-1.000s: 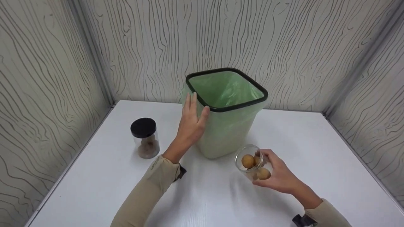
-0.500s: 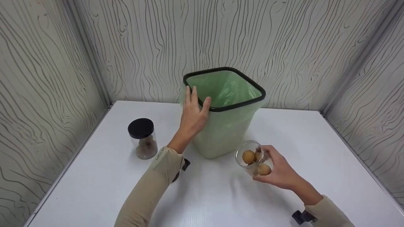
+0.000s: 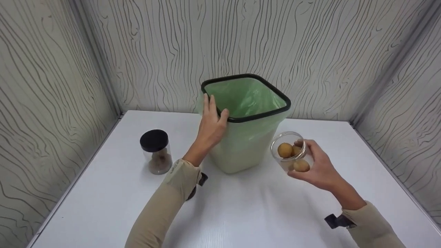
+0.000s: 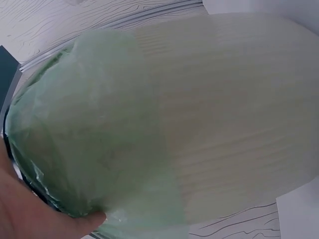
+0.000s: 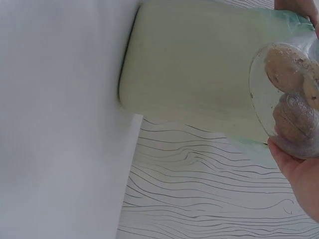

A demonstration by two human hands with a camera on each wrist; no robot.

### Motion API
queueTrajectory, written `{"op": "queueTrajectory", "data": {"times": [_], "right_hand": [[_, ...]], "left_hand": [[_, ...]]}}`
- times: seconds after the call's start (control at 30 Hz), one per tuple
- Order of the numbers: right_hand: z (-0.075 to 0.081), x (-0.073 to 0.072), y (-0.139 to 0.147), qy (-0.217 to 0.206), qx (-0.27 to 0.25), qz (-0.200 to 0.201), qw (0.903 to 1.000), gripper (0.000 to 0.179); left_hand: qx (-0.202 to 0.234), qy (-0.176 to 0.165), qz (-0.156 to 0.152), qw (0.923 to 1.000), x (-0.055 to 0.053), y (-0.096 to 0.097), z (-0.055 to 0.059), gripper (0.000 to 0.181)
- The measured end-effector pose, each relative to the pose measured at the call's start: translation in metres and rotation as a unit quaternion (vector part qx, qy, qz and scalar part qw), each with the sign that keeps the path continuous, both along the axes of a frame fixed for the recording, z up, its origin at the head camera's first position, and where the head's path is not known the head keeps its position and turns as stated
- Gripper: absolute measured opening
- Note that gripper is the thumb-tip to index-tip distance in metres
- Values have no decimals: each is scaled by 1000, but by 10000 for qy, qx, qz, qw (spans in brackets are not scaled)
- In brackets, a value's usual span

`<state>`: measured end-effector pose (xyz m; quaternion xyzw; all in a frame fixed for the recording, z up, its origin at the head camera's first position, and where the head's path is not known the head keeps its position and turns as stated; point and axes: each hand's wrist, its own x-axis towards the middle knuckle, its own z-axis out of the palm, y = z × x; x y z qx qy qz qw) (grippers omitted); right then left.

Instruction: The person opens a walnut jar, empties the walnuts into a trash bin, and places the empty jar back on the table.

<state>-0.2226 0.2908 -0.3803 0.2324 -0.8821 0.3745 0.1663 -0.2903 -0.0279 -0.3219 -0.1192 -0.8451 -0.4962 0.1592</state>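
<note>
In the head view my right hand [image 3: 320, 165] holds a clear open jar [image 3: 280, 162] off the table, its mouth tilted toward the bin. Several round brown balls [image 3: 285, 150] lie inside it; the right wrist view shows them through the jar's bottom [image 5: 269, 102]. A pale bin [image 3: 241, 148] with a green plastic liner [image 3: 237, 91] and a black rim ring [image 3: 260, 116] stands left of the jar. Against the bin's left rim rests my left hand [image 3: 211, 131], fingers extended, thumb near the front corner. In the left wrist view that thumb [image 4: 82, 224] touches the liner.
A clear jar with a black lid [image 3: 154, 140], holding brown pieces, stands on the white table [image 3: 103, 193] at left. Wood-patterned panels [image 3: 165, 51] enclose the table at the back and both sides.
My right hand has carried the open jar up and to the right, away from the table's front. The left hand has shifted slightly higher on the bin's rim.
</note>
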Motion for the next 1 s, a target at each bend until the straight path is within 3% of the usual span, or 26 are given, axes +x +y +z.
{"op": "queueTrajectory", "data": {"times": [0.17,0.27,0.4,0.53,0.8,1.0], "right_hand": [[33,6,-3,335,-33,-98,9994,80],[45,2,1,482,34,-211,9986,80],[45,-15,14,703,-51,-311,9970,81],[52,-19,16,906,-178,-380,9950,81],[69,-28,16,1206,197,-703,9900,84],[83,-35,13,1141,466,-1066,9866,87]], "left_hand": [[99,36,-90,9999,-1,-1,-2,67],[31,67,-54,10000,-1,-1,-2,67],[-130,102,11,9999,-2,-1,-2,66],[-258,134,45,9996,-3,-1,-3,65],[-211,168,-4,9996,-5,0,-3,64],[-198,197,9,9996,-5,-1,-3,64]]}}
